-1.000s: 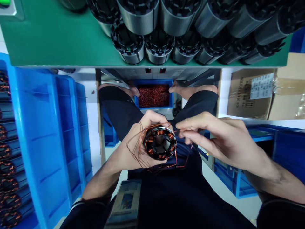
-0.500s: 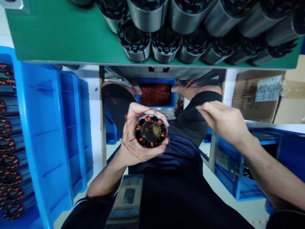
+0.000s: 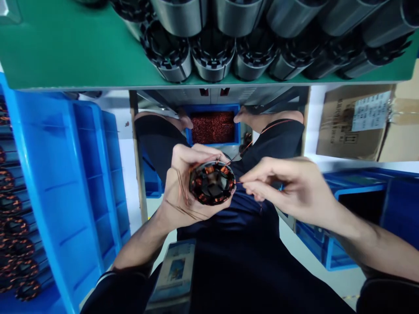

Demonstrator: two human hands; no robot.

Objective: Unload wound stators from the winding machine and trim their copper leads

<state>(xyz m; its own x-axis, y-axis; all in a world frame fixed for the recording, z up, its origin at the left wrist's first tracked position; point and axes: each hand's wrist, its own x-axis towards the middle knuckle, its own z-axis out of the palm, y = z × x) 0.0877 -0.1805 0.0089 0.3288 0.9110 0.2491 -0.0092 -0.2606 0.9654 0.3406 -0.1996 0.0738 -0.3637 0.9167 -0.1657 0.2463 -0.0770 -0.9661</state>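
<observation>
My left hand is wrapped around a round motor stator with copper windings, held over my lap with its open end facing up. Thin copper wire loops from the stator across my left palm. My right hand is just to the right of the stator, its fingertips pinched together on a strand of copper wire at the stator's rim. Another strand runs up over my right knee.
A green bench above carries several grey stator housings. A blue bin of copper scraps sits between my feet. Blue crates with wound stators stand left, another blue crate right, a cardboard box behind it.
My right hand swung away up to the right, then came back to the stator's rim and pinched wire. The stator was tilted and turned in my left hand.
</observation>
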